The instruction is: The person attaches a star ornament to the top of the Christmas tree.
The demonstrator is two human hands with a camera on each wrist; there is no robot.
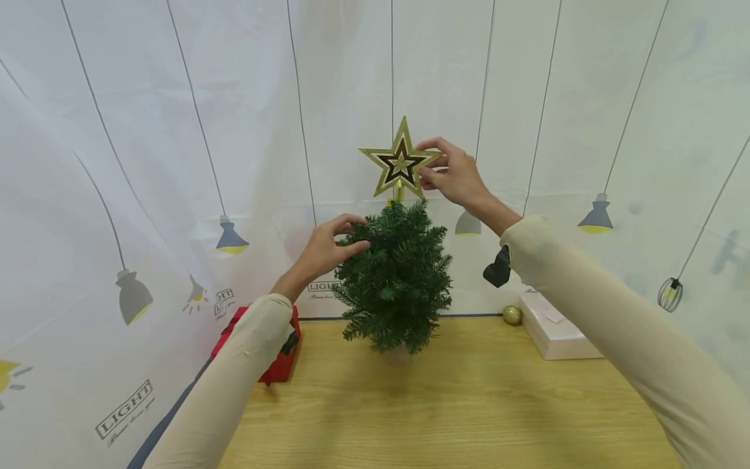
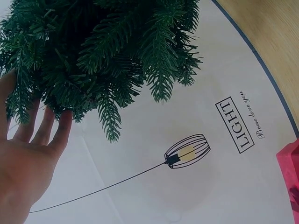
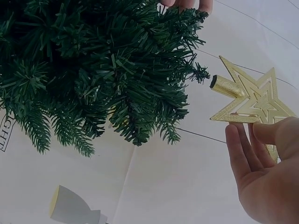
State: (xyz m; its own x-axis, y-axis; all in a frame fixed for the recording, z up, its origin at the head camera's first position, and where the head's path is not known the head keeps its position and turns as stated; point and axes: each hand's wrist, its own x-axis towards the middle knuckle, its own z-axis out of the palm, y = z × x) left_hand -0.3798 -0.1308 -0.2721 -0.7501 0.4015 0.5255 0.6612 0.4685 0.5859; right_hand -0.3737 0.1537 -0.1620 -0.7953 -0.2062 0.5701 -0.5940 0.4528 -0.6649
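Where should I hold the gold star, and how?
Probably pinch a side tip of the star, coming from the right, as the right hand does. The star is flat with tips sticking out, and this leaves the tube at its bottom, pointing down toward the tree, free.

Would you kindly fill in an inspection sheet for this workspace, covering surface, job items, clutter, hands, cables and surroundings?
Surface: wooden table, light grain showing.
Job items: gold star held above the small green tree; its socket shows off the tree in the right wrist view.
Clutter: gold ball beside a pale box at right; red box at left.
Hands: right hand pinches the star; left hand at the tree's upper part.
Cables: nothing seen.
Surroundings: white backdrop printed with hanging lamps and LIGHT lettering.
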